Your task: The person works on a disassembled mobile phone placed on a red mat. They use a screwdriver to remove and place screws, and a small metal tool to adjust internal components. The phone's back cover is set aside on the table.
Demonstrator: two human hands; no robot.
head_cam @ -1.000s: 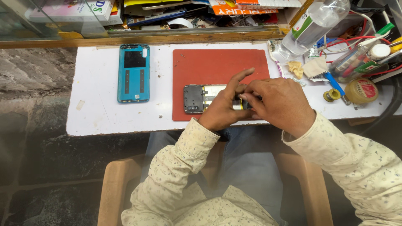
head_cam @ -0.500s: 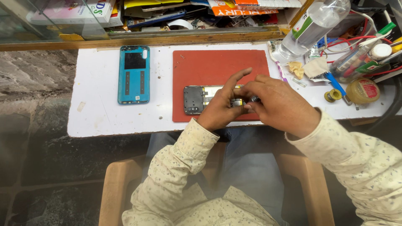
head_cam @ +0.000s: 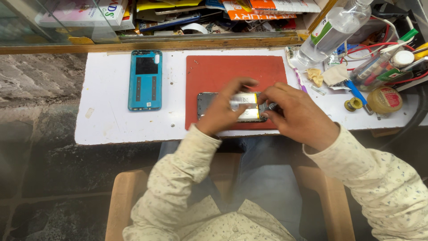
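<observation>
Both hands, left hand [head_cam: 221, 110] and right hand [head_cam: 298, 115], rest on an opened phone [head_cam: 248, 107] lying on a red mat [head_cam: 223, 71].

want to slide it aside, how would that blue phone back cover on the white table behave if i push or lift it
The blue back cover looks thin, so probably light and slightly flexible. Lying flat on the white table, it should slide, not roll or tip.

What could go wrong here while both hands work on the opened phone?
1. The left hand presses on the opened phone at its battery; too much force might bend or damage it.
2. The right hand holds something small at the phone's right end; what it is cannot be told, and it might slip.
3. The bottle leans over the crowded right side of the table; a stray elbow might tip it.
</observation>
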